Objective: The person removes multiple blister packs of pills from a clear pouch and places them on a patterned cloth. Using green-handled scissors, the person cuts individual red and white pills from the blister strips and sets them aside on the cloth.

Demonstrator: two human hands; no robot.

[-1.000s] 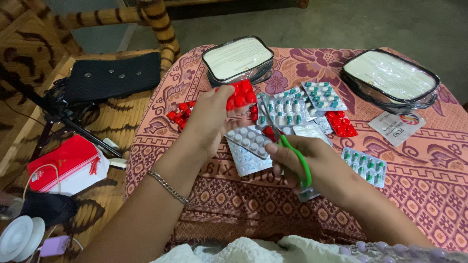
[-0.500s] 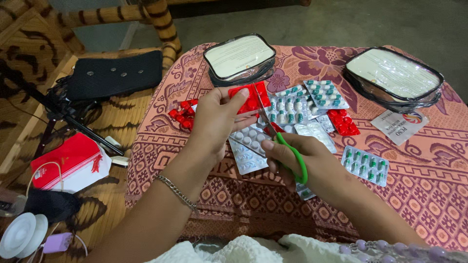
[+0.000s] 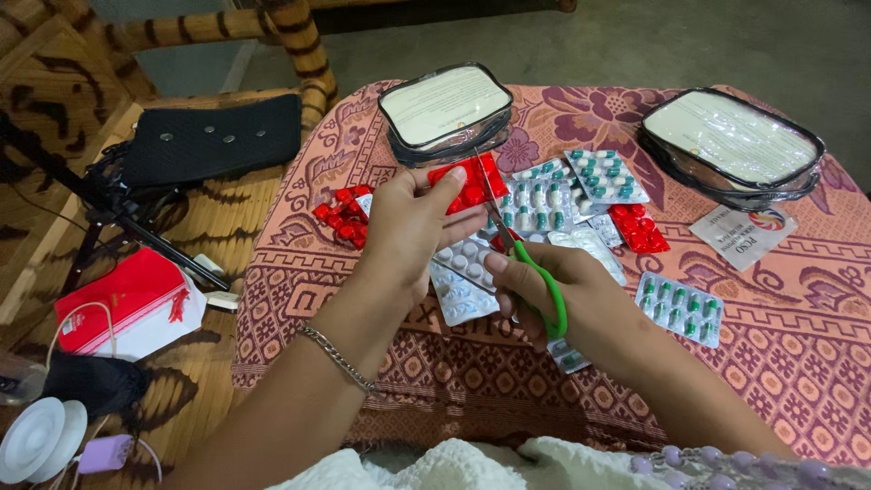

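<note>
red blister strip (image 3: pixel 474 181) pinched in left hand (image 3: pixel 408 227); right hand (image 3: pixel 567 299) grip holds scissors (image 3: pixel 517 245), blades at strip's rt edge.

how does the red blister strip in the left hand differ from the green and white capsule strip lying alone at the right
The red blister strip is held up off the cloth by the left hand, at the blades of the green-handled scissors; the green and white capsule strip lies flat on the patterned cloth, untouched. The red one holds solid red pills; the other holds two-tone capsules in clear and silver backing. Both are blister packs of medicine.
</note>
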